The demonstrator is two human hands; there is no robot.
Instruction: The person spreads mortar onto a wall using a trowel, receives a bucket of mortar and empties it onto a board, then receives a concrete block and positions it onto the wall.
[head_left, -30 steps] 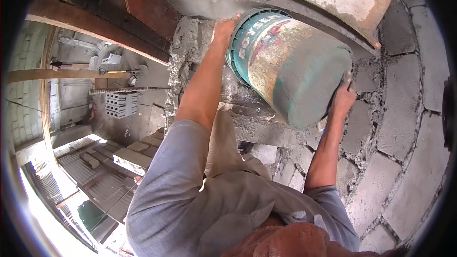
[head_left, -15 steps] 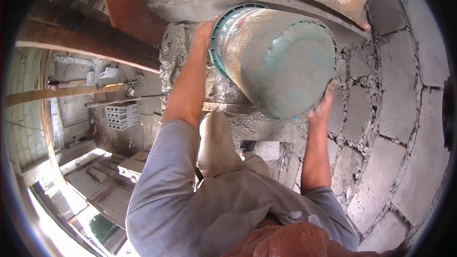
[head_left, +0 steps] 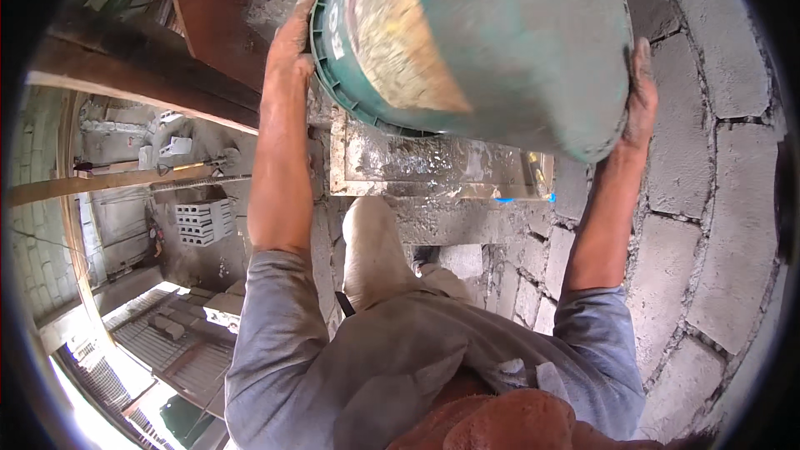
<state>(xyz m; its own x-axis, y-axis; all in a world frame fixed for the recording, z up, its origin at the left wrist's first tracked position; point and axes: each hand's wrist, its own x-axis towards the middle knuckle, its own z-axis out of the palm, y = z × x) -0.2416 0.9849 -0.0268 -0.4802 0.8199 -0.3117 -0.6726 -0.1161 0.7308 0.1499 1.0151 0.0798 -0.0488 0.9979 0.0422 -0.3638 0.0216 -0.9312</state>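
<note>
A large green bucket (head_left: 533, 42), smeared with grey cement and bearing a torn pale label, is tipped on its side between my hands. Its ribbed rim faces left and its base faces right. At the rim, my left hand (head_left: 293, 33) is closed on the edge. My right hand (head_left: 640, 104) grips the bottom edge on the other side. Beneath the bucket lies a shallow wooden tray (head_left: 339, 154) with a wet, shiny surface. The inside of the bucket is hidden from me.
A concrete block wall (head_left: 667, 150) rises along the right. Wooden beams (head_left: 125, 87) cross on the left. Far below at left stand stacked hollow blocks (head_left: 204, 222) and a corrugated metal roof (head_left: 167, 333). A brown board (head_left: 212, 17) leans at upper left.
Both hands have lifted the bucket up and away from me, and it looks larger. The tray under it has come into fuller view. My arms have spread farther apart.
</note>
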